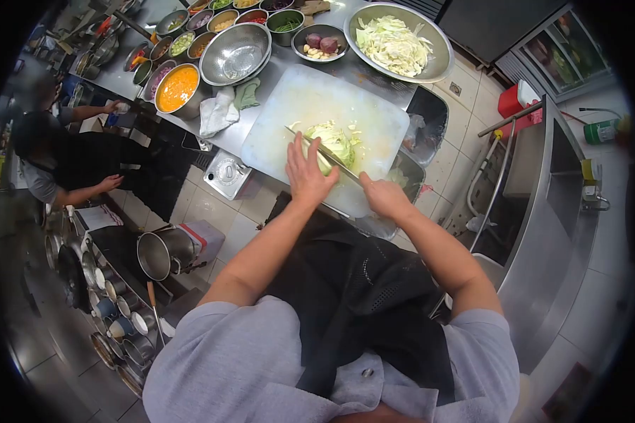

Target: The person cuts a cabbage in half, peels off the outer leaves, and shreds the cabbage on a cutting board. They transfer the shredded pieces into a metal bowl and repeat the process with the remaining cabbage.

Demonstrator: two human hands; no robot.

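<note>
My right hand is closed around the handle of a kitchen knife. Its blade slants up and left across the white cutting board. My left hand presses its fingers down on a piece of cabbage, which it partly hides, close beside the blade. On the blade's far side lies a heap of pale green cut cabbage, with small shreds scattered around it.
A large steel bowl of cut cabbage stands beyond the board. At the back left are an empty steel bowl, an orange-filled pot, cloths and several ingredient containers. Bins stand below right. Another person works at left.
</note>
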